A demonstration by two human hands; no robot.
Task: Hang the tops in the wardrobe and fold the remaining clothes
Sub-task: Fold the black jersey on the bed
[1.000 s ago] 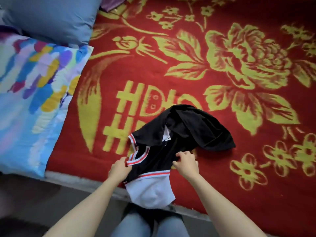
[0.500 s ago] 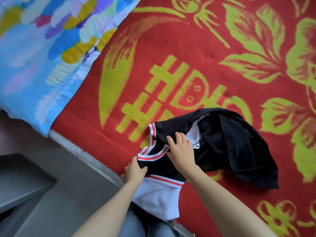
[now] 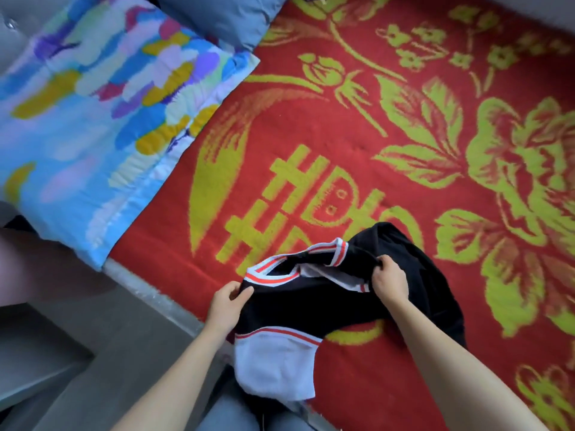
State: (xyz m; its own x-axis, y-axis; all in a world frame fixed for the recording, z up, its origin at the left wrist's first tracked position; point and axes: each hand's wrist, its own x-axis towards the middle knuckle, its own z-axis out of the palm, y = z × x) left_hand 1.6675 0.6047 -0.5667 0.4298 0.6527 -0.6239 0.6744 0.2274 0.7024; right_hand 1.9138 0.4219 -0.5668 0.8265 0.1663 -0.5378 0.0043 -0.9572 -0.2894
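A black top [image 3: 314,301] with a white and red striped collar and a white sleeve lies at the near edge of the bed, on the red blanket [image 3: 357,126]. My left hand [image 3: 228,303] pinches the fabric just below the collar on the left. At the right shoulder, my right hand [image 3: 389,281] grips the cloth. The collar opening is spread between both hands. The white sleeve hangs over the bed's edge. The rest of the top trails in a dark heap to the right.
A colourful blue quilt [image 3: 93,119] lies folded at the left of the bed, with a grey-blue pillow [image 3: 224,17] behind it. The bed's grey edge [image 3: 149,290] runs diagonally below my left hand. A grey floor and step [image 3: 40,368] are at the lower left.
Both hands have shifted their hold to the two shoulders and pulled the top open, so the collar now spreads wide. The view has swung back up over the bed.
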